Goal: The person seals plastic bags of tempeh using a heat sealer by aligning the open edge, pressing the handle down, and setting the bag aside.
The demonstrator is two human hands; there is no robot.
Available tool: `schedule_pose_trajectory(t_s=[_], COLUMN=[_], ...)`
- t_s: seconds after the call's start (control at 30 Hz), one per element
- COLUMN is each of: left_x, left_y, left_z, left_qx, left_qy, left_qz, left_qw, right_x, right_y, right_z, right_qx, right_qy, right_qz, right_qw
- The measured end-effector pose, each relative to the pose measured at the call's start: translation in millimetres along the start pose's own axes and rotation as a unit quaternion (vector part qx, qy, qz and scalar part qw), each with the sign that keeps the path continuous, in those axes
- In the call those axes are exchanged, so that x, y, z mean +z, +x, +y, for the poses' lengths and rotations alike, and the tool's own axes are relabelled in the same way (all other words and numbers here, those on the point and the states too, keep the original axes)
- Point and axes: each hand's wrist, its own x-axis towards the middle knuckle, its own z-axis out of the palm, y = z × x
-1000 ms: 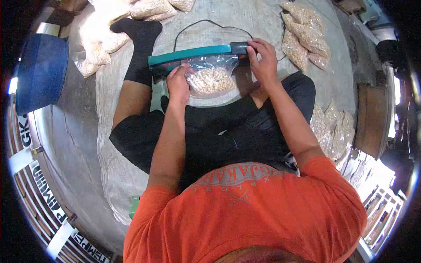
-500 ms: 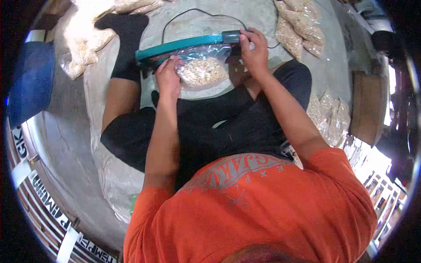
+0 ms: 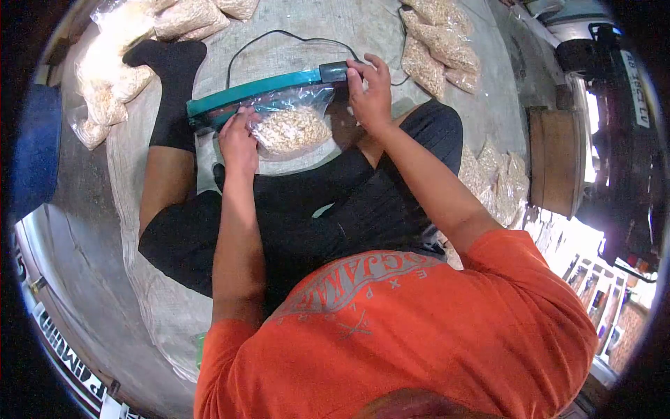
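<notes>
A long teal bar sealer [image 3: 258, 88] with a black end lies across the mat in front of my crossed legs. The upper edge of a clear plastic bag of pale, bean-like pieces [image 3: 292, 130] is at the sealer, and its filled part rests on my side of it. My left hand [image 3: 239, 143] pinches the bag's left corner just below the bar. My right hand [image 3: 370, 94] has its fingers closed on the black end of the sealer.
Filled bags lie at the upper left [image 3: 105, 91], the upper right [image 3: 443, 45] and to the right of my knee [image 3: 499, 181]. A black cord [image 3: 279, 31] loops behind the sealer. Beyond the mat, a brown box [image 3: 553, 160] stands right and a blue object [image 3: 35, 146] left.
The whole view has shifted, so the sealer, bag and hands appear further left and slightly lower. Both hands keep the same places on the bag and sealer.
</notes>
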Motion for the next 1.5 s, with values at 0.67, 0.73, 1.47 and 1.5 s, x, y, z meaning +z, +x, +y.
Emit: schedule_pose_trajectory(t_s=[0.67, 0.73, 1.47, 1.5], left_x=[-19.9, -20.2, -13.0, -15.2], left_y=[-28.5, -28.2, -23.9, -21.3], left_z=[12.0, 13.4, 14.1, 9.6], left_qx=[-0.054, -0.056, -0.055, -0.054], left_qy=[0.026, 0.025, 0.077, 0.079], left_qz=[0.136, 0.138, 0.128, 0.127], left_qw=[0.989, 0.989, 0.987, 0.987], right_x=[4.1, 4.3, -52.7, -49.5], right_y=[-3.4, -4.6, -105.9, -119.1], right_z=[2.7, 3.3, -86.1, -86.4], right_qx=[-0.008, -0.010, 0.038, -0.053], right_qy=[-0.020, -0.022, -0.174, -0.187], right_qz=[0.002, 0.002, -0.505, -0.468], right_qw=[1.000, 1.000, 0.845, 0.862])
